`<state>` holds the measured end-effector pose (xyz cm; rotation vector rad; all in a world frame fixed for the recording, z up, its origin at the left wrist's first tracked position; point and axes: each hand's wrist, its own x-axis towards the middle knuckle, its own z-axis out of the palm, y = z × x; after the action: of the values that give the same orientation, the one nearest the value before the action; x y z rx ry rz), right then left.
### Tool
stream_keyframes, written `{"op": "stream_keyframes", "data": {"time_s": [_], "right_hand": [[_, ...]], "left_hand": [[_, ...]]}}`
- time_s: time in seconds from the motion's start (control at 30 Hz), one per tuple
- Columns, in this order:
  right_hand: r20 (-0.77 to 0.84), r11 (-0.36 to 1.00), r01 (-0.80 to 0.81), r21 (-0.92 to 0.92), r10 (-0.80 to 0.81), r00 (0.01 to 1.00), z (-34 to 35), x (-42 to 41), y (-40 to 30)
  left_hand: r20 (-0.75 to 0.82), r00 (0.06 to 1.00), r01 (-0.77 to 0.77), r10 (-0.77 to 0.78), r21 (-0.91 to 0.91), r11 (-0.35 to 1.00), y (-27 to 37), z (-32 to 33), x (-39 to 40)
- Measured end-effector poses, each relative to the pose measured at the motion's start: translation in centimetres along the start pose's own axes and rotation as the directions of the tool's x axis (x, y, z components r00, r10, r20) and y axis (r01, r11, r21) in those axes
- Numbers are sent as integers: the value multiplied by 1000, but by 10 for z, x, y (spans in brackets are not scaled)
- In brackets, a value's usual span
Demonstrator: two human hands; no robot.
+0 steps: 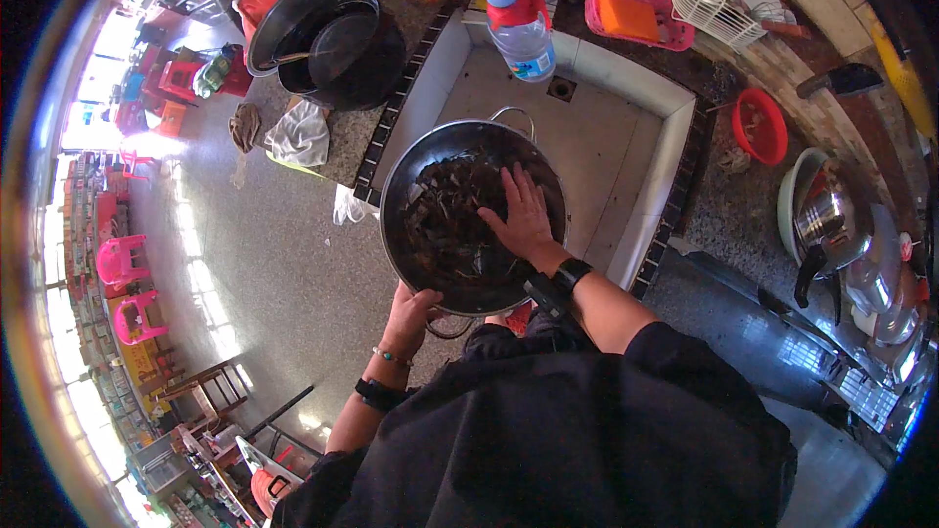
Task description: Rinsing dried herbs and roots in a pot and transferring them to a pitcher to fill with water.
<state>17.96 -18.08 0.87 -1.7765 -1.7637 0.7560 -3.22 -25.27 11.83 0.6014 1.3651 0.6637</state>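
Note:
A dark round wok [397,235] with two looped handles sits at the near side of a tiled sink [623,132], partly over its front edge. Dark, wet-looking leafy pieces [451,213] are spread inside it; I cannot tell what they are. My left hand [411,315] grips the wok's near left rim, thumb on top. Fingers apart, my right hand [524,213] lies palm down over the right part of the contents. Whether it presses on them or hovers just above is unclear. Standing in the sink's far part is a clear plastic bottle [519,40] with a red handle.
Black pots [389,51] stand on the left counter, near a crumpled cloth [299,133]. A pink basket [678,35] with an orange sponge, a dish rack [704,0] and a red bowl [760,126] line the back and right. Stacked metal bowls [836,213] rest farther right.

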Motion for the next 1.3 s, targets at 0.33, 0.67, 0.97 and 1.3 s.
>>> {"op": "stream_keyframes", "data": {"time_s": [0.33, 0.67, 0.97, 1.3], "right_hand": [[1, 1000, -15, -8, 15, 1000, 3, -1, 2], [45, 999, -35, -8, 35, 998, 6, -3, 4], [81, 999, -49, -15, 50, 995, 3, -4, 2], [90, 998, -59, 5, 58, 994, 3, -6, 2]], "left_hand": [[23, 1000, -7, 7, 33, 999, 2, -2, 2], [25, 1000, 4, -5, 28, 1000, 7, 1, 0], [42, 999, 4, -4, -5, 1000, 3, -3, 5], [41, 999, 17, -17, -4, 1000, 6, 0, 4]]}}
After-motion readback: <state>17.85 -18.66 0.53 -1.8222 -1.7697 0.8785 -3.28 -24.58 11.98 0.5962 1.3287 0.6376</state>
